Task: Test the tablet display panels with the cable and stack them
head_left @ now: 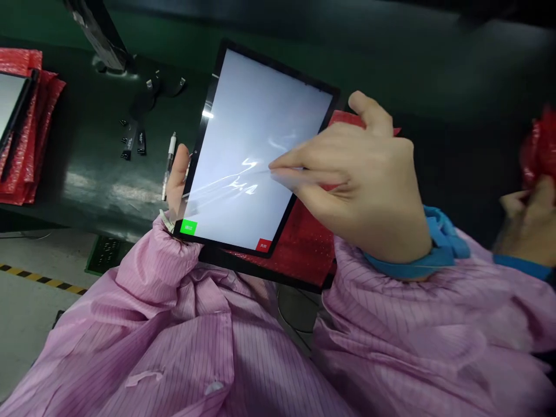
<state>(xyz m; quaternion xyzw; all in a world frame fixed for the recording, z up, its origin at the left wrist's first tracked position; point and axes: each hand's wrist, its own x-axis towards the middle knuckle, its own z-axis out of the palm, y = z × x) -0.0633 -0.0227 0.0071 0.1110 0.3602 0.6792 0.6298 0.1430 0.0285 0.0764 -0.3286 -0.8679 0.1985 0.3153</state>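
Note:
A tablet (256, 127) with a lit, pale screen is tilted in front of me, a green box and a red box at its lower edge. My left hand (177, 179) holds it by the left side, thumb at the edge and the other fingers hidden beneath. Over the screen is my right hand (369, 179), a blue band at its wrist. Its thumb and forefinger are pinched together on a clear film (247, 176) that shows as creased glare lines. Under the tablet and my right hand lies a red bubble bag (306, 243).
A white pen (169, 165) and small black strips (141, 142) lie left of the tablet. Red bubble bags (43, 121) with another device are at far left. A dark stand (102, 35) rises behind. Another person's hand (527, 226) holds red wrap at right.

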